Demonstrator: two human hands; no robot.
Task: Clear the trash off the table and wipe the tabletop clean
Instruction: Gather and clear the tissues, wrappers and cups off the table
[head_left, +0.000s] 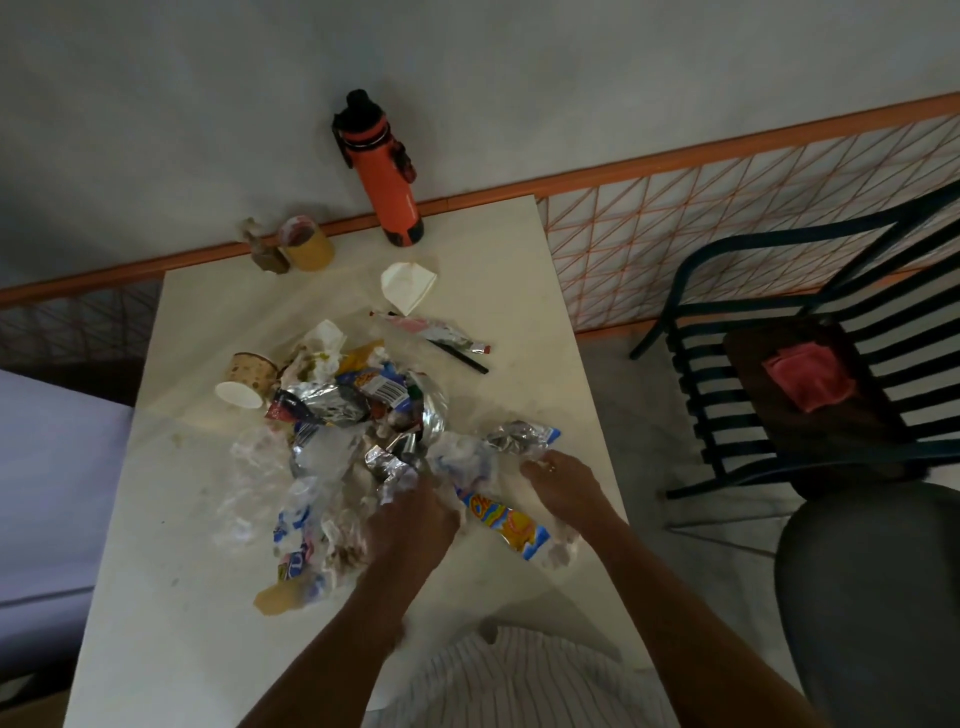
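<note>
A heap of crumpled foil wrappers, clear plastic and paper (353, 415) covers the middle of the cream table (197, 597). My left hand (410, 514) is sunk into the near side of the heap, its fingers curled into foil and plastic. My right hand (558, 480) pinches a clear plastic wrapper joined to a silver packet (524, 434). A yellow and blue snack wrapper (506, 522) lies between my hands. A tipped paper cup (247, 379) lies at the heap's left. A brownish spill (275, 597) marks the tabletop near the front.
An orange bottle (387, 171) stands at the far edge, beside a yellow cup (306, 244) and a crumpled brown scrap (265, 249). A folded white paper (408, 286), a red-silver sachet (441, 335) and a black straw (457, 356) lie beyond the heap. A slatted chair (779, 395) holds a pink cloth (808, 376).
</note>
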